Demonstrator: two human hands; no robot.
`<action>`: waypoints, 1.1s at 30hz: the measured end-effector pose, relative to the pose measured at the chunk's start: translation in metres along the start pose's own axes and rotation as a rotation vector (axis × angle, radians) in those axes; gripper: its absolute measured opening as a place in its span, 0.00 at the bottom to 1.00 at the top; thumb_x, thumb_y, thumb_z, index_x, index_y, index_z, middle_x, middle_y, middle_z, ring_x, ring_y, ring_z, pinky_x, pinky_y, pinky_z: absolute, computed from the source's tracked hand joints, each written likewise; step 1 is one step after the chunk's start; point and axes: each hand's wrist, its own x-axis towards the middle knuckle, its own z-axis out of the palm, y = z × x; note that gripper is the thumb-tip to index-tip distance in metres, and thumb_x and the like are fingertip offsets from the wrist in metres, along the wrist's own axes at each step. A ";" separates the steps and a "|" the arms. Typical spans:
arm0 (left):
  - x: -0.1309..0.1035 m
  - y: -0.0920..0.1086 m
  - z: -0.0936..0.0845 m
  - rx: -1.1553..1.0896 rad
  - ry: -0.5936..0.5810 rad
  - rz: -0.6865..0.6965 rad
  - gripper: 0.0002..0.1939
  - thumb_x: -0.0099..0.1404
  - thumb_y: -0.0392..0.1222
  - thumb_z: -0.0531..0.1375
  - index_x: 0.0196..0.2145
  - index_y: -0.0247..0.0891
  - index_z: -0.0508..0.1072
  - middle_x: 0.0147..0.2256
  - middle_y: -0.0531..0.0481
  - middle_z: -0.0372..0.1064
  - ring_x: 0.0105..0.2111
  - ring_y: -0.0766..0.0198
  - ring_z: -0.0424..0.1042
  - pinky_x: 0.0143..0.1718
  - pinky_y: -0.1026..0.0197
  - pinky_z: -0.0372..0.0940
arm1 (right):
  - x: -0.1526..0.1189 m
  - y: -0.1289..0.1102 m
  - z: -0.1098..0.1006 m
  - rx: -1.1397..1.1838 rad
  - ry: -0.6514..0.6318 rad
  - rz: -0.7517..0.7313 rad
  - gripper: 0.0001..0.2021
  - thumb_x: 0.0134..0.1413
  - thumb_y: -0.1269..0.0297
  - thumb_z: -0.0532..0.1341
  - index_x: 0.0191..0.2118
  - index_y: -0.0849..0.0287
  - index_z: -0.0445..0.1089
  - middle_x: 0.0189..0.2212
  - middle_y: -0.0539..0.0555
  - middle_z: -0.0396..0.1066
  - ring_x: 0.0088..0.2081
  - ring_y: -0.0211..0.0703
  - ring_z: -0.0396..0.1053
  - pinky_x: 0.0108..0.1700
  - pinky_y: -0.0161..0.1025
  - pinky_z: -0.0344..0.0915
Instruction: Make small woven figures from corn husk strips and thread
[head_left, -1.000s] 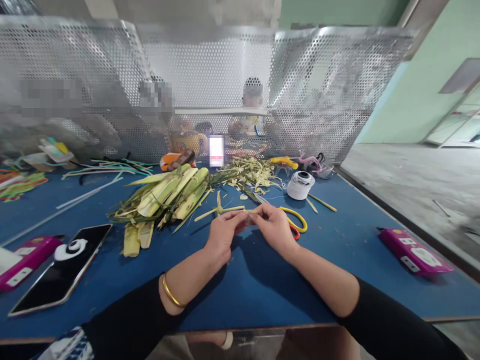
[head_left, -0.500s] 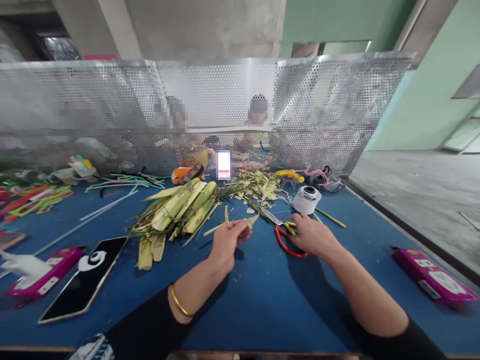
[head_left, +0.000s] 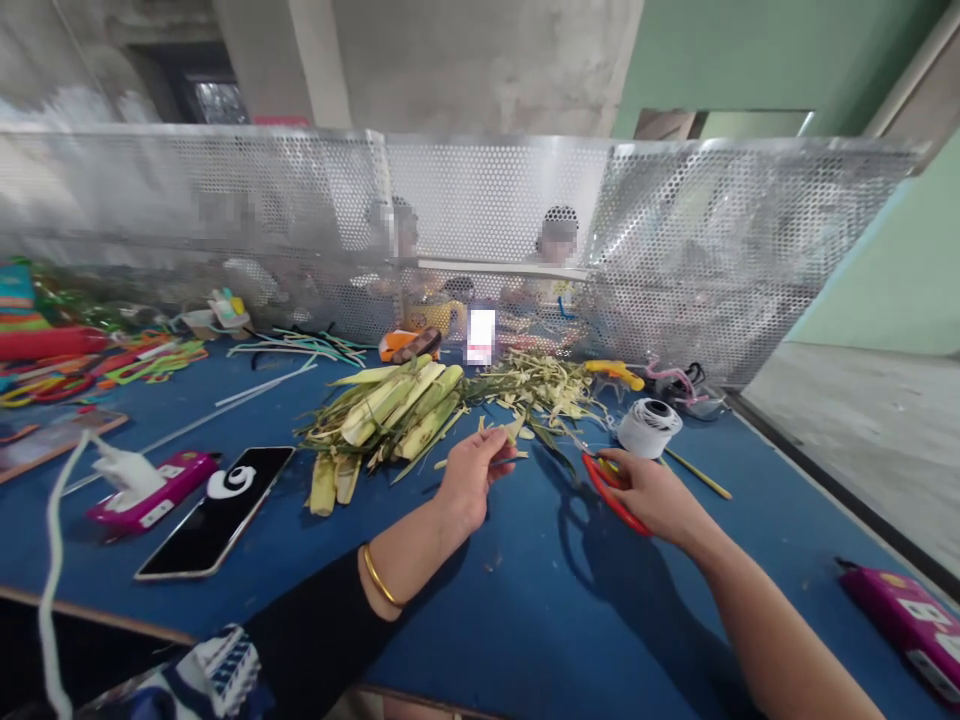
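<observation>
My left hand is closed in a pinch on a pale green strip of husk, whose tip pokes out past the fingers. Over to the right, my right hand grips red-handled scissors, held above the table with a shadow below. The blades point away from me, and the tips are hard to make out. Beyond my left hand lies a stack of green and yellow husks. A heap of thin husk shreds is spread ahead of both hands. Close to my right hand stands a spool of white thread.
A phone and a magenta tissue pack lie on the left; another magenta pack is at the right. A perforated metal screen crosses the far edge, with people behind it. Coloured strips lie at far left.
My right hand has lifted the scissors off the table. My left hand still pinches the husk strip. The whole view has shifted, so things appear farther right.
</observation>
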 end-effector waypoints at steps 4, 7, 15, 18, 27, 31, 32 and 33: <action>0.004 0.001 -0.001 -0.015 0.013 0.022 0.08 0.51 0.39 0.69 0.24 0.34 0.73 0.23 0.52 0.69 0.26 0.69 0.69 0.25 0.68 0.64 | -0.004 -0.006 0.003 0.642 0.007 -0.166 0.28 0.42 0.61 0.60 0.53 0.59 0.63 0.28 0.50 0.69 0.28 0.44 0.70 0.33 0.41 0.67; 0.006 0.002 -0.002 -0.013 0.027 0.034 0.10 0.50 0.40 0.70 0.24 0.34 0.73 0.24 0.52 0.69 0.25 0.70 0.69 0.25 0.68 0.64 | -0.007 -0.015 0.012 0.768 0.034 -0.225 0.26 0.41 0.58 0.64 0.50 0.57 0.63 0.29 0.49 0.68 0.31 0.44 0.70 0.36 0.42 0.68; 0.007 0.009 -0.002 -0.067 0.072 0.062 0.08 0.51 0.38 0.69 0.26 0.34 0.73 0.24 0.53 0.69 0.25 0.70 0.69 0.24 0.69 0.64 | -0.022 -0.033 0.014 0.473 -0.026 -0.260 0.30 0.42 0.53 0.66 0.53 0.56 0.62 0.38 0.53 0.69 0.38 0.46 0.68 0.43 0.42 0.66; 0.007 0.007 -0.002 -0.067 0.080 0.061 0.10 0.50 0.40 0.70 0.26 0.35 0.73 0.24 0.53 0.69 0.25 0.70 0.69 0.24 0.69 0.64 | -0.028 -0.043 0.012 0.313 0.002 -0.234 0.28 0.41 0.53 0.66 0.50 0.56 0.65 0.39 0.53 0.71 0.38 0.47 0.68 0.44 0.42 0.66; 0.007 -0.002 -0.001 -0.067 0.054 0.010 0.06 0.52 0.36 0.68 0.25 0.34 0.74 0.22 0.52 0.70 0.25 0.69 0.70 0.26 0.68 0.64 | -0.030 -0.052 0.024 0.242 0.007 -0.284 0.22 0.48 0.52 0.62 0.49 0.56 0.69 0.39 0.54 0.73 0.38 0.46 0.70 0.43 0.40 0.66; 0.006 -0.006 -0.002 -0.024 0.025 0.038 0.08 0.49 0.40 0.69 0.25 0.34 0.74 0.23 0.51 0.71 0.26 0.67 0.71 0.26 0.67 0.63 | -0.028 -0.047 0.027 0.251 -0.009 -0.302 0.21 0.51 0.52 0.61 0.50 0.55 0.69 0.40 0.55 0.74 0.39 0.48 0.70 0.43 0.42 0.65; 0.006 -0.007 -0.002 -0.008 0.018 0.055 0.09 0.48 0.41 0.69 0.25 0.34 0.75 0.23 0.51 0.71 0.26 0.67 0.71 0.27 0.67 0.63 | -0.027 -0.046 0.027 0.254 -0.018 -0.300 0.21 0.51 0.53 0.61 0.50 0.55 0.69 0.40 0.55 0.74 0.38 0.48 0.69 0.43 0.42 0.65; 0.006 -0.008 -0.003 0.008 0.013 0.073 0.10 0.48 0.42 0.70 0.25 0.35 0.75 0.24 0.51 0.71 0.27 0.67 0.71 0.27 0.67 0.63 | -0.027 -0.046 0.027 0.255 -0.024 -0.296 0.21 0.51 0.53 0.60 0.50 0.55 0.69 0.40 0.55 0.74 0.38 0.48 0.69 0.43 0.42 0.65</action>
